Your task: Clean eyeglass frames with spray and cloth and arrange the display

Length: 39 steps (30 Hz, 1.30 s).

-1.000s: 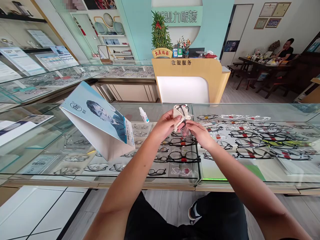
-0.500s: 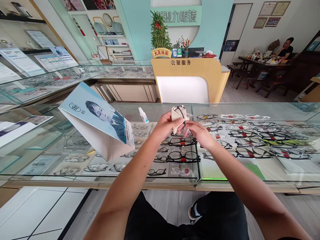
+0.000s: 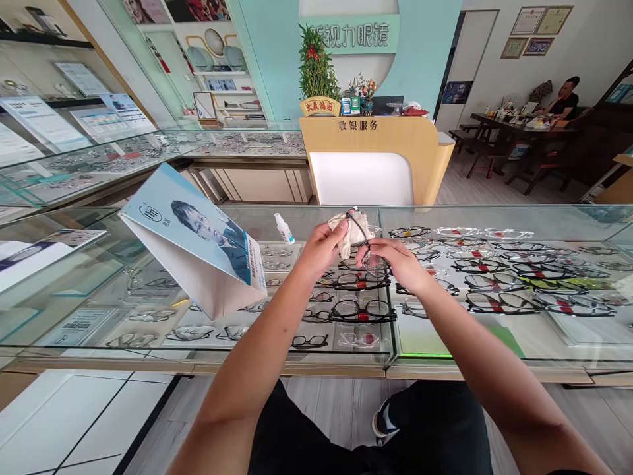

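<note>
While the dark-rimmed, clear-lensed spectacles [image 3: 365, 232] hung between both hands above the glass-topped display counter [image 3: 307, 219], lens wiping seemed the step under way; the next move probably called for a steady frame and light pressure. Left hand [image 3: 319, 251] pinched the pale beige fabric cloth [image 3: 348, 245] against the far lens, thumb uppermost. Right hand [image 3: 395, 260] was clamped near the bridge, wrist angled inward.

Wall sign [image 3: 363, 34]: "视力眼镜" legible; counter [image 3: 363, 175]: "收银服务"; plant plaque [image 3: 320, 107]: "大展鸿图".
</note>
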### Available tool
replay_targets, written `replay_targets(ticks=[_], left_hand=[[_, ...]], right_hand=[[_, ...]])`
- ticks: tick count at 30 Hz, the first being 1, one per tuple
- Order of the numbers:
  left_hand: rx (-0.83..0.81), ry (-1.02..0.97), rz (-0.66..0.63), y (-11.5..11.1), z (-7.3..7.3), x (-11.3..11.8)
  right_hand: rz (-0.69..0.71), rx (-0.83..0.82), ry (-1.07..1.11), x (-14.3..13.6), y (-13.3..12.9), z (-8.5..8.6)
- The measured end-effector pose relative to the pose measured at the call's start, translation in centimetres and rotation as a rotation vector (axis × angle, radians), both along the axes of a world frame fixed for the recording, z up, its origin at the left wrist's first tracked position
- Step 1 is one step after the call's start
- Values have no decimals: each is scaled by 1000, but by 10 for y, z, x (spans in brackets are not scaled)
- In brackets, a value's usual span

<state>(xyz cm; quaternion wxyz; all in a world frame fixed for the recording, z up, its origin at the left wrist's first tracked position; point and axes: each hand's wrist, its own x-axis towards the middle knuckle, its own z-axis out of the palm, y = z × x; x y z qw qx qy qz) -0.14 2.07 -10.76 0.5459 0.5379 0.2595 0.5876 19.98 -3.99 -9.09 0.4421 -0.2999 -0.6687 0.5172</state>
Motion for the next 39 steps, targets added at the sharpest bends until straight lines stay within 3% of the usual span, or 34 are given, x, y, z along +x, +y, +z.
replay_targets(ticks=[5, 13, 16, 22, 24, 28, 31, 39], left_hand=[[-3, 44, -178, -3, 4, -8], [88, 126, -180, -23, 11, 9], [78, 121, -99, -28, 10, 14], [63, 96, 214, -20, 1, 12], [45, 52, 161, -15, 0, 8], [-25, 1, -140, -10, 4, 0], [-20, 23, -276, -12, 7, -2], [66, 115, -240, -27, 13, 8]], right_hand=[[-4, -46, 46, 5, 4, -2], [-8, -37, 45, 0, 6, -12], [10, -41, 34, -6, 3, -11], [43, -18, -7, -10, -2, -7], [34, -9, -1, -5, -2, -4], [-5, 0, -1, 6, -2, 1], [-18, 5, 4, 9, 0, 1], [9, 48, -11, 2, 0, -3]])
